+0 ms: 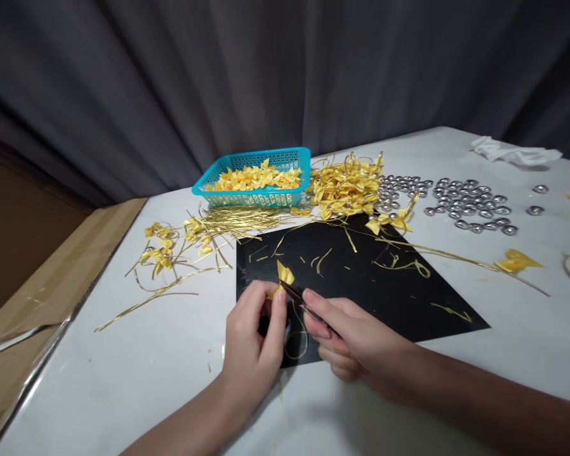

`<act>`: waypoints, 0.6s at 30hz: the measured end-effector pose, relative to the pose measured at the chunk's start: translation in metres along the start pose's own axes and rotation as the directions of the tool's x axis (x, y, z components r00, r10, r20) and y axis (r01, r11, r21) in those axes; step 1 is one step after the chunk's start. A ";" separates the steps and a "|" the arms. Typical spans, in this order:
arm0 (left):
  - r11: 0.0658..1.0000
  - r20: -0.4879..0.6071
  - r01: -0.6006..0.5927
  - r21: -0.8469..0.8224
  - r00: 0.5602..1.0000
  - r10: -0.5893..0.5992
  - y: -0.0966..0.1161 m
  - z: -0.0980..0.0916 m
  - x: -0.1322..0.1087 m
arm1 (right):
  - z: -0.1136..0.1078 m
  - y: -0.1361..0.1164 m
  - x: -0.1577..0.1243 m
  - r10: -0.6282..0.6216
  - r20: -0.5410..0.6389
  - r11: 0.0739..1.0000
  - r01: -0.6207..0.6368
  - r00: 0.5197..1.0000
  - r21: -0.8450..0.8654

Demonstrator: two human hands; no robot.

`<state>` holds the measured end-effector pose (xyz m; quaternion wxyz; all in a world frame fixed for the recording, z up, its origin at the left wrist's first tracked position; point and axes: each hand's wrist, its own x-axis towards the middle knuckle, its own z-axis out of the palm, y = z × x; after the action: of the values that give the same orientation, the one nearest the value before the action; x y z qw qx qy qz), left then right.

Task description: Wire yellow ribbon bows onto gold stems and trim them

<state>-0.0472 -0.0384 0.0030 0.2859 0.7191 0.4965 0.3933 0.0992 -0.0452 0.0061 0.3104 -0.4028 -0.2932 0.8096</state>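
Between the thumb and fingers of my left hand [256, 326] is a small yellow ribbon bow [285, 273]. My right hand [346, 332] is closed around dark tweezers [308, 307], whose tips touch the bow or lie right beside it. A thin gold cord [297, 351] hangs in a loop below the bow, between both hands. Under them lies a black mat [361, 285], strewn with short cord scraps. My left fingers and the bow's lower part partly hide each other.
A blue basket [251, 199] of yellow bows stands at the back, beside a heap of corded bows [346, 187]. Gold cords [242, 220] lie in front. Silver teardrop beads [475, 202] spread right, near a crumpled white tissue [515, 153]. Cardboard [66, 272] borders the left edge.
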 end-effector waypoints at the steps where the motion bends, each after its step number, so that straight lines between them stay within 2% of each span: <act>1: 1.000 0.007 0.019 -0.025 1.000 -0.019 0.000 0.000 0.000 | 0.000 0.000 0.000 0.005 -0.003 1.000 -0.005 1.000 -0.010; 10: 0.953 -0.013 0.167 -0.252 0.984 -0.176 -0.001 -0.001 0.000 | 0.001 -0.004 0.000 0.036 0.013 0.999 -0.035 0.999 -0.029; 18: 0.952 0.032 0.174 -0.253 0.985 -0.172 -0.004 0.000 0.002 | 0.000 -0.009 -0.003 0.123 0.045 0.992 -0.122 0.991 -0.029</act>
<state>-0.0490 -0.0350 0.0000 0.4118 0.6320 0.5013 0.4239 0.1034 -0.0413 0.0142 0.2479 -0.4050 -0.2855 0.8325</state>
